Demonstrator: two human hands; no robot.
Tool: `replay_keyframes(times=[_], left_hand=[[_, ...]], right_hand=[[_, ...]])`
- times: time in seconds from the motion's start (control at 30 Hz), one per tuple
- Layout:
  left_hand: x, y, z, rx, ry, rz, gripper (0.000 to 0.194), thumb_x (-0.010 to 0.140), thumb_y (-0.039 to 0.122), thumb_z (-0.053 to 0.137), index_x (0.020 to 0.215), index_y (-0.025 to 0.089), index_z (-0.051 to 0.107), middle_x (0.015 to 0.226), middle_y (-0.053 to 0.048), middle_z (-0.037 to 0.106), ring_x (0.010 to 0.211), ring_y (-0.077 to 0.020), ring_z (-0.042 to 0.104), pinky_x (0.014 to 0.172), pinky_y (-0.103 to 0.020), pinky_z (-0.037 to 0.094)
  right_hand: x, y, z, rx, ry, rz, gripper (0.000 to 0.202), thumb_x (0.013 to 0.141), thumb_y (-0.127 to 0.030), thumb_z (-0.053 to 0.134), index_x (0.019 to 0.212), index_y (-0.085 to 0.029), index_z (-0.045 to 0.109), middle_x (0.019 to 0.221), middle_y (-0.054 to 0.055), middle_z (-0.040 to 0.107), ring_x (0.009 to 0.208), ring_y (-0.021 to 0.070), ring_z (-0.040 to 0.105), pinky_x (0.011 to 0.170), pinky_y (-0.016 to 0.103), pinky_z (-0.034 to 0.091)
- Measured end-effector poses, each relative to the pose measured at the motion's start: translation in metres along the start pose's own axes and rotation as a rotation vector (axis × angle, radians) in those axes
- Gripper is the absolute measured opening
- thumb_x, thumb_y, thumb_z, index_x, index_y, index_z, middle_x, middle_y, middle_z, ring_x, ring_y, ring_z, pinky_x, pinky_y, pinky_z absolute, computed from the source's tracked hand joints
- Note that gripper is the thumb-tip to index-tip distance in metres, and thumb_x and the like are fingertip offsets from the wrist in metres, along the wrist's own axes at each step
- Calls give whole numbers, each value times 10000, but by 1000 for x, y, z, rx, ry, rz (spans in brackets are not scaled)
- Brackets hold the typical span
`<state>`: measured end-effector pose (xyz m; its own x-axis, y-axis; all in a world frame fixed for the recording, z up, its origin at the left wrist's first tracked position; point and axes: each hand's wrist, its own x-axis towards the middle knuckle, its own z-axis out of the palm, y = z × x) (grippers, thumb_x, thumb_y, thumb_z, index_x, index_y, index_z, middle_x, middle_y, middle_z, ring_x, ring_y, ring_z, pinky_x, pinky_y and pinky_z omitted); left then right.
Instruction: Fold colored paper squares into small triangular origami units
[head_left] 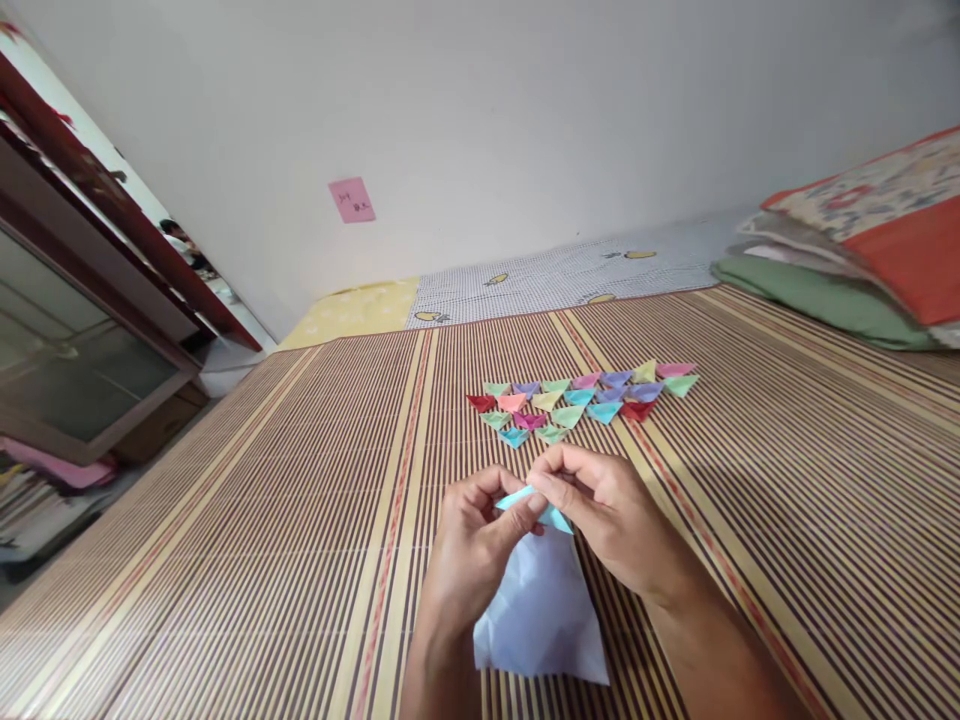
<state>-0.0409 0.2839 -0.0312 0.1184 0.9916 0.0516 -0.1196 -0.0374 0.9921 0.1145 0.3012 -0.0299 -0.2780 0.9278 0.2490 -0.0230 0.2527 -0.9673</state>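
Observation:
A light blue piece of folded paper (pixel 556 519) is pinched between my two hands, above the striped mat. My left hand (pixel 480 535) grips its left side, with the thumb lying across the front. At the upper edge, the thumb and index finger of my right hand (pixel 600 500) press together on the paper. Beneath my hands lies a white sheet of paper (pixel 544 610), partly covered by them. Just beyond my fingers, several small folded paper boats (pixel 568 416) in many colours stand in rows on the mat.
The striped bamboo mat (pixel 262 530) covers the bed. Behind it runs a checked cloth (pixel 517 290) along the wall. Folded bedding (pixel 840 290) is piled at the right. A pink note (pixel 352 200) hangs on the wall. Through the doorway at left, a person (pixel 180 240) is partly visible.

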Motion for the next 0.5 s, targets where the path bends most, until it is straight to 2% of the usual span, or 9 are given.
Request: replay_keyframes(times=[0.07, 0.13, 0.23, 0.33, 0.5], left_hand=[[1, -2, 0, -14, 48, 27, 274, 829, 362, 815, 674, 176, 685, 626, -5, 646, 608, -128, 567, 610, -242, 425], [2, -4, 0, -39, 143, 67, 305, 849, 354, 792, 640, 176, 660, 600, 11, 614, 588, -113, 532, 616, -236, 417], [5, -9, 0, -92, 260, 101, 319, 869, 329, 773, 627, 171, 638, 590, 26, 589, 582, -98, 490, 621, -224, 398], [6, -12, -1, -167, 298, 91, 308, 872, 315, 773, 639, 168, 635, 592, 33, 576, 579, -93, 462, 608, -219, 376], [6, -11, 1, -207, 323, 85, 311, 858, 334, 790, 645, 163, 639, 583, 27, 568, 588, -102, 454, 606, -224, 370]], right_hand=[[0, 0, -1, 6, 25, 6, 284, 1008, -387, 589, 815, -188, 651, 713, -20, 603, 657, 137, 576, 606, 245, 467], [0, -1, -1, -8, 58, -2, 318, 1025, -415, 565, 821, -189, 658, 715, -22, 595, 654, 131, 556, 601, 242, 448], [0, -4, 0, -59, 12, -11, 262, 984, -400, 635, 829, -194, 676, 720, -25, 622, 655, 132, 566, 599, 242, 448], [0, -7, 4, -126, -24, -9, 193, 933, -339, 694, 811, -189, 708, 682, -31, 627, 620, 127, 555, 575, 240, 437], [0, -7, 12, -111, 19, -30, 262, 968, -353, 643, 778, -188, 713, 629, -36, 581, 582, 121, 513, 532, 239, 388]])
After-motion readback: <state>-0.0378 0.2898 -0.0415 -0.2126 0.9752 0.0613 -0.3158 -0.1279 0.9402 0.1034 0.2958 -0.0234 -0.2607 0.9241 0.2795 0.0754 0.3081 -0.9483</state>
